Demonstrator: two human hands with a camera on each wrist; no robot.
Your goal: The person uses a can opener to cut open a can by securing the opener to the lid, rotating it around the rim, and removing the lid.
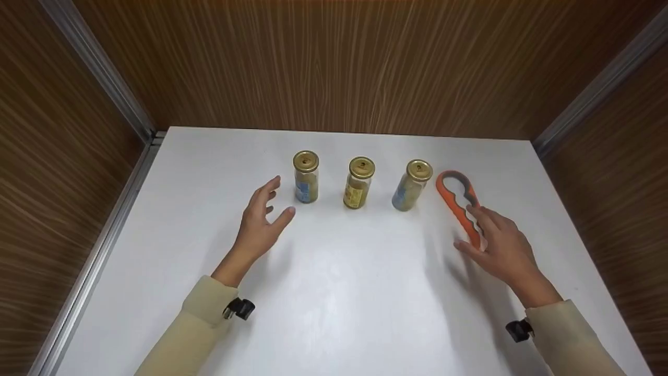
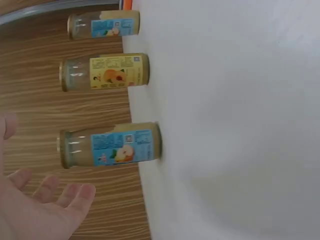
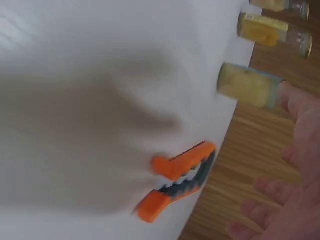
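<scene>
Beige sleeves [image 1: 201, 318]; small black, perhaps clip-on, wrist devices [image 1: 241, 308].

White desk with three jars and an opener

The desk [image 1: 334, 292] carries three upright gold-lidded glass jars in a row: a blue-labelled jar [image 1: 306, 176], a yellow-labelled jar [image 1: 359, 183] and another blue-labelled jar [image 1: 412, 185]; just right of them an orange jar opener [image 1: 458, 203] lies flat.
</scene>
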